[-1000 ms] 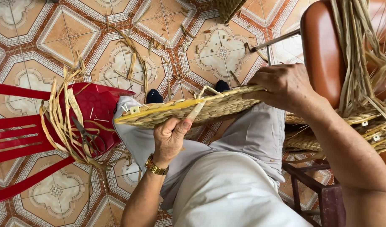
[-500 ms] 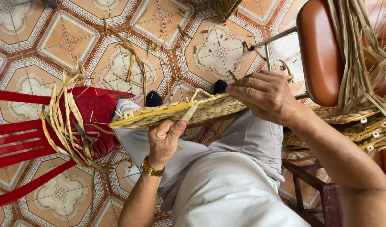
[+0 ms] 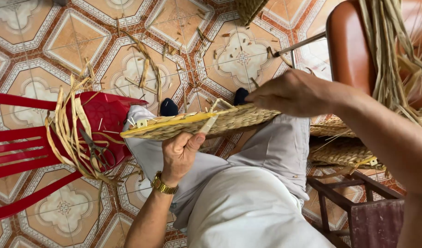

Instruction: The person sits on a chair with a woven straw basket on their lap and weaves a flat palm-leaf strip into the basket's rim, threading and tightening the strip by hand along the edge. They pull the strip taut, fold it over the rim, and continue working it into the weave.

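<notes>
A flat woven straw mat (image 3: 192, 124) with a yellow edge lies tilted across my knees. My left hand (image 3: 181, 154), with a gold watch on its wrist, grips the mat from underneath, thumb pressed up on its near edge. At the mat's right end my right hand (image 3: 296, 94) pinches the weave with closed fingers. A pale straw strip (image 3: 208, 124) pokes out near my left thumb.
A red plastic chair (image 3: 50, 142) at the left holds loose straw strips (image 3: 71, 133) and scissors (image 3: 97, 150). A brown chair (image 3: 353, 50) draped with long straw stands at the right, over more woven pieces (image 3: 339, 154). Straw scraps litter the patterned tile floor (image 3: 142, 73).
My right hand has slid left along the mat's far end and sunk a little. The mat has tipped slightly. My left hand keeps its grip.
</notes>
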